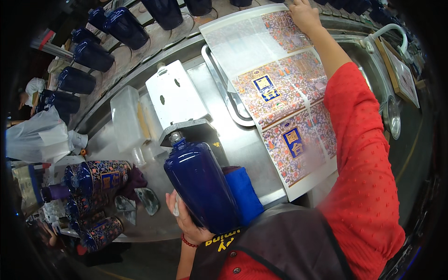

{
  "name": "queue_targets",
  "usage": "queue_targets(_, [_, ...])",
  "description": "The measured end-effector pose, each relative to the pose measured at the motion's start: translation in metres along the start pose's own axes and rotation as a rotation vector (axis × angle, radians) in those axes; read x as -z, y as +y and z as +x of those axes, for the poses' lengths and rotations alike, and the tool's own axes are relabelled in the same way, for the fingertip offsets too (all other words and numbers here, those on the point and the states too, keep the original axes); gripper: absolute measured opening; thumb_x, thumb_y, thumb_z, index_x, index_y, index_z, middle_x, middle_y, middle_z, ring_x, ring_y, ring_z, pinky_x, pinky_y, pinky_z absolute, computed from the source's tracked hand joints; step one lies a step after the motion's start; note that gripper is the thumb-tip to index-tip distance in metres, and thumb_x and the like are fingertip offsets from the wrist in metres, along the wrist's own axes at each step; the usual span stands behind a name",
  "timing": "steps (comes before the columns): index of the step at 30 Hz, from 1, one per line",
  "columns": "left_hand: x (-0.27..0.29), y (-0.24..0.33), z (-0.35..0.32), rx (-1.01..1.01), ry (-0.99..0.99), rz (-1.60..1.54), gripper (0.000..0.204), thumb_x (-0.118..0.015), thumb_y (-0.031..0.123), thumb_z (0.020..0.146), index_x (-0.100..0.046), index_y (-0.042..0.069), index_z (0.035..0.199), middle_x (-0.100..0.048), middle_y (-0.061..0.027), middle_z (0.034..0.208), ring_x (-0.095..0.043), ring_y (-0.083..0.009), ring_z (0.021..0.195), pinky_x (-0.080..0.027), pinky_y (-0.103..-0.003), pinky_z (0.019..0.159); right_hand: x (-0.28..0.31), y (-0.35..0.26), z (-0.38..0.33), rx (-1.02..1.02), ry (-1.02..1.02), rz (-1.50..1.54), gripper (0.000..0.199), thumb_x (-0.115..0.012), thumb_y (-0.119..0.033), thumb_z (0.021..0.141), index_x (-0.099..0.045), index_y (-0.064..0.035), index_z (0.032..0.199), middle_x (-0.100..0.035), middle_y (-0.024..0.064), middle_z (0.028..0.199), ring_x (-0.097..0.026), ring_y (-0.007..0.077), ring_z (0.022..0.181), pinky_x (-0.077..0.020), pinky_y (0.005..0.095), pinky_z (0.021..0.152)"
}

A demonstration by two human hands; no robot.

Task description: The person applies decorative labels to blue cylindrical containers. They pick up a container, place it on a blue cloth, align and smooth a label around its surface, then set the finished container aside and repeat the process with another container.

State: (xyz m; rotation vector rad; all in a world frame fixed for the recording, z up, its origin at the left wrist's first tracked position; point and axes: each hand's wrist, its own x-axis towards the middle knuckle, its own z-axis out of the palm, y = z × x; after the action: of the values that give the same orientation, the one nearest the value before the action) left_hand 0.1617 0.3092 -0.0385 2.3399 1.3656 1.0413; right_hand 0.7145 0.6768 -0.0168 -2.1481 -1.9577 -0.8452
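Observation:
A glossy dark blue bottle (200, 182) lies tilted against the front of my body, its neck toward a white holder (176, 93) with a grey angled plate. My left hand (189, 226) is closed around the bottle's lower left side. Something small and white shows at its fingers. At the far right, my right hand (305, 17) pinches the top edge of a large sheet of flower-patterned decals (280, 112) with blue and gold label panels. The sheet hangs over a white-rimmed tray (245, 122). Beside the bottle sits a bright blue cloth or sponge (243, 193).
Several plain blue bottles (126, 28) line the far left ledge. Flower-covered bottles (112, 176) lie at the left, near a dark purple cloth (134, 183). A plastic bag (39, 133) is behind them. At the right are a sink (361, 58) and a pale curved pipe (392, 29).

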Motion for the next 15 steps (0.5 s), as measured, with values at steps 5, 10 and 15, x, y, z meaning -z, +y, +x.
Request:
queue_targets(5, [0.000, 0.002, 0.003, -0.014, -0.009, 0.005, 0.093, -0.067, 0.048, 0.090, -0.030, -0.009, 0.153, -0.047, -0.0303, 0.147, -0.041, -0.0489, 0.138, -0.019, -0.065, 0.117, 0.041, -0.001, -0.019, 0.087, 0.234, -0.157, 0.023, -0.063, -0.026, 0.092, -0.069, -0.0078, 0.106, -0.065, 0.0123, 0.110, -0.058, 0.0312, 0.118, -0.0485, 0.0587, 0.085])
queue_targets(10, [0.003, 0.004, 0.011, -0.033, -0.009, -0.033, 0.106, -0.075, 0.055, 0.081, -0.030, -0.007, 0.153, -0.051, -0.0257, 0.144, -0.046, -0.0474, 0.133, -0.019, -0.064, 0.117, 0.069, 0.036, -0.035, 0.117, 0.361, 0.141, 0.019, -0.069, -0.027, 0.091, -0.070, -0.0078, 0.090, -0.065, 0.0041, 0.105, -0.062, 0.0294, 0.108, -0.0539, 0.0446, 0.082])
queue_targets(15, [0.006, 0.005, 0.009, -0.010, 0.026, -0.009, 0.113, -0.081, 0.060, 0.072, -0.035, -0.005, 0.153, -0.052, -0.0251, 0.142, -0.046, -0.0462, 0.132, -0.022, -0.063, 0.116, 0.078, 0.083, -0.046, 0.095, 0.345, 0.324, 0.012, -0.072, -0.017, 0.090, -0.071, -0.0062, 0.086, -0.065, 0.0081, 0.105, -0.062, 0.0323, 0.102, -0.0505, 0.0437, 0.087])
